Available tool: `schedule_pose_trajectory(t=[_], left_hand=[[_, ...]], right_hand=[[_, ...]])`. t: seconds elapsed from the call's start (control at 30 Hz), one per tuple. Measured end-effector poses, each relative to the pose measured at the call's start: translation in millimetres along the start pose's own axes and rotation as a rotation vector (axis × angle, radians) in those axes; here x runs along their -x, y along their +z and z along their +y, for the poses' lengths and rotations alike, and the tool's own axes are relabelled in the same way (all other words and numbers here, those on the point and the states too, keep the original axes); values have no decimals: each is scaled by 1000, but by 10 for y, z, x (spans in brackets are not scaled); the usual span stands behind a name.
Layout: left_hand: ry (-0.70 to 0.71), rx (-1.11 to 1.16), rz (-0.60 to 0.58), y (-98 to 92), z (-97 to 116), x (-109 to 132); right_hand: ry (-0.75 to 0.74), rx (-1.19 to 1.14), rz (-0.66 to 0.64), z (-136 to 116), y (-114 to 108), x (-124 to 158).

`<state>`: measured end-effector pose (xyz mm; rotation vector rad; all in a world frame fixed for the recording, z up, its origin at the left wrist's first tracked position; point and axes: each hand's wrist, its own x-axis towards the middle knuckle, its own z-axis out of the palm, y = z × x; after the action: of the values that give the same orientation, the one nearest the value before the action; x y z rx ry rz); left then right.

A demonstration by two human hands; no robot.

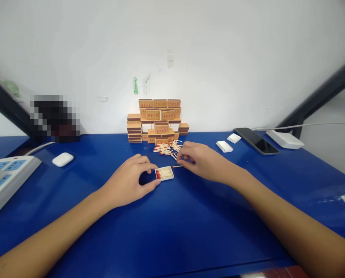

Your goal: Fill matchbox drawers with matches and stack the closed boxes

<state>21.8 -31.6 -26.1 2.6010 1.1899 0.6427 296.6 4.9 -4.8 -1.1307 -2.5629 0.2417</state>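
Observation:
My left hand [131,177] grips the left end of a small white matchbox tray [168,178] between thumb and fingertips. Inside it lie several matches, red heads toward the left. To its right, my right hand [199,160] is closed in a pinch at a match [177,166], whose red head points at the tray's right edge. A loose pile of matches [165,148] lies just beyond, and one pale stick there reaches up to my right fingers. Behind the pile stands a stack of yellow-brown matchboxes [160,131] against the wall.
Two white tray pieces [224,146] lie right of the pile, near a dark phone [256,141] and a white box [285,139]. At left are a white earbud case [62,159] and a power strip [14,181]. All rest on a blue table [160,231].

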Motion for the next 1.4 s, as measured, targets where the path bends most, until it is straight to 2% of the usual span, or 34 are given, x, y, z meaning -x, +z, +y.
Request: schedule_pose_trajectory(t=[0.13,0.23,0.43,0.6,0.8,0.93,1.03,1.13,1.23,1.4], left_hand=[[13,4,2,-4,10,-1],[23,14,-2,3,17,0],[-8,68,-12,24,34,-4],[6,74,-11,28,45,-13],[19,67,-4,35,35,1],[21,64,-18,34,48,0],[17,66,-20,30,55,1],[26,67,-15,25,53,6],[30,51,-14,24,52,14],[37,23,-11,26,60,22]], right_hand=[[57,-37,-121,56,35,1],[71,-78,-161,58,22,2],[37,-115,-60,-125,21,8],[-7,-30,-116,-305,161,30],[-62,-50,-43,-285,217,37],[-68,-81,-24,-275,173,31],[-70,-103,58,-171,99,13],[30,-48,157,41,20,-18],[198,6,168,206,12,-54],[353,-20,145,105,212,-117]])
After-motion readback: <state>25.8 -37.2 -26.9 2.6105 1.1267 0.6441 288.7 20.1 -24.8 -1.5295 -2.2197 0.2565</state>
